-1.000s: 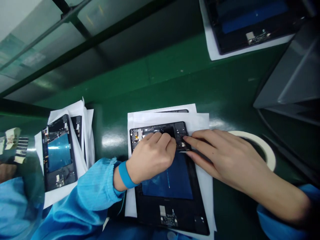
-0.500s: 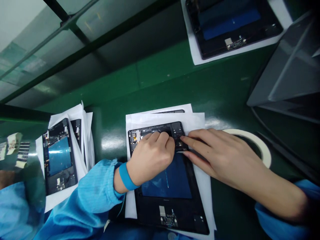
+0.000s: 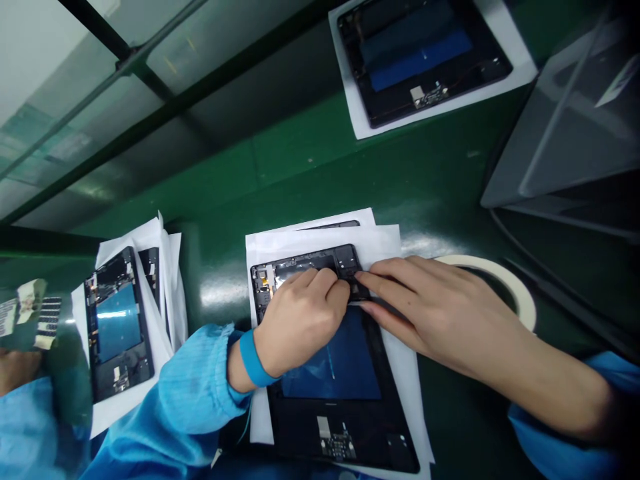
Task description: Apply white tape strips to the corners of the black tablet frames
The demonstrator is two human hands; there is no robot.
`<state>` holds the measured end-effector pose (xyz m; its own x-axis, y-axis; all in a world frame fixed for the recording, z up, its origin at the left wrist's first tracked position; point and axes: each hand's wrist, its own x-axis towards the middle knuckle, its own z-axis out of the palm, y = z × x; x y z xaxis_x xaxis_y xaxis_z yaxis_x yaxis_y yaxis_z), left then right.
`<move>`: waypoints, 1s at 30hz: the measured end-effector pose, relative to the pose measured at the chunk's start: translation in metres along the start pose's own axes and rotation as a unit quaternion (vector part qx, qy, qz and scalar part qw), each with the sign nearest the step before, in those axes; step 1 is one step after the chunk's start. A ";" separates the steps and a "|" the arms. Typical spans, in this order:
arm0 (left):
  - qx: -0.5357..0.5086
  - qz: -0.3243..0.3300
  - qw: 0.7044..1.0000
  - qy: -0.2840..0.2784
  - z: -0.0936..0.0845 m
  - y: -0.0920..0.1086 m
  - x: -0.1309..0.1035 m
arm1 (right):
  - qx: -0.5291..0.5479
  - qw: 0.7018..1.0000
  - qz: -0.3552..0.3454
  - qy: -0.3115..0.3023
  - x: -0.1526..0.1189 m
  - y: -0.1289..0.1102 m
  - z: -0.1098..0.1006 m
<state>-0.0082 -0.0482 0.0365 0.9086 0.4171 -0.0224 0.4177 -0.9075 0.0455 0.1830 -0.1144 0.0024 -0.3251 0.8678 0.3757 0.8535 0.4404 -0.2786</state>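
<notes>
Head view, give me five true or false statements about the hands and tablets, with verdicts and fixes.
1. A blue wristband sits behind the left hand. True.
2. The right hand is raised well clear of everything. False: the right hand has its fingertips at the middle tablet.
3. White paper lies under the middle tablet. True.
4. The cream-coloured ring lies left of the middle tablet. False: the cream-coloured ring is right of it, partly hidden.
5. Another tablet shows at the top. True.

A flat cream ring (image 3: pixel 523 293) lies right of centre; at upper right, a blue-panelled black tablet (image 3: pixel 425 47) rests on a white paper sheet (image 3: pixel 518 57).
</notes>
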 end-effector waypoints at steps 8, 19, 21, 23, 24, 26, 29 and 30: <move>0.016 0.004 0.999 0.050 0.005 0.002 -0.004 | 0.001 1.000 -0.002 0.002 0.001 0.000 0.000; 0.003 0.003 0.998 0.067 0.005 0.005 -0.005 | -0.002 1.000 -0.008 -0.019 -0.001 0.001 0.004; 0.002 0.006 0.998 0.070 0.006 0.005 -0.005 | -0.002 1.000 -0.008 -0.022 -0.001 0.001 0.003; -0.003 0.009 0.997 0.077 0.006 0.005 -0.004 | -0.001 1.000 -0.009 -0.021 -0.001 0.001 0.003; -0.006 0.010 0.997 0.081 0.006 0.005 -0.004 | 0.000 1.000 -0.010 -0.020 -0.001 0.001 0.003; -0.010 0.012 0.996 0.085 0.007 0.006 -0.004 | 0.004 1.000 -0.010 -0.018 -0.001 0.001 0.003; -0.011 0.013 0.997 0.080 0.006 0.006 -0.004 | 0.010 1.000 -0.011 -0.021 -0.001 0.002 0.003; -0.010 0.013 0.997 0.077 0.006 0.006 -0.004 | 0.010 1.000 -0.010 -0.024 -0.002 0.002 0.003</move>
<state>-0.0091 -0.0553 0.0308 0.9076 0.3982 0.1327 0.3931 -0.9173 0.0639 0.1837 -0.1145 -0.0017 -0.3621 0.8680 0.3397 0.8381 0.4627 -0.2889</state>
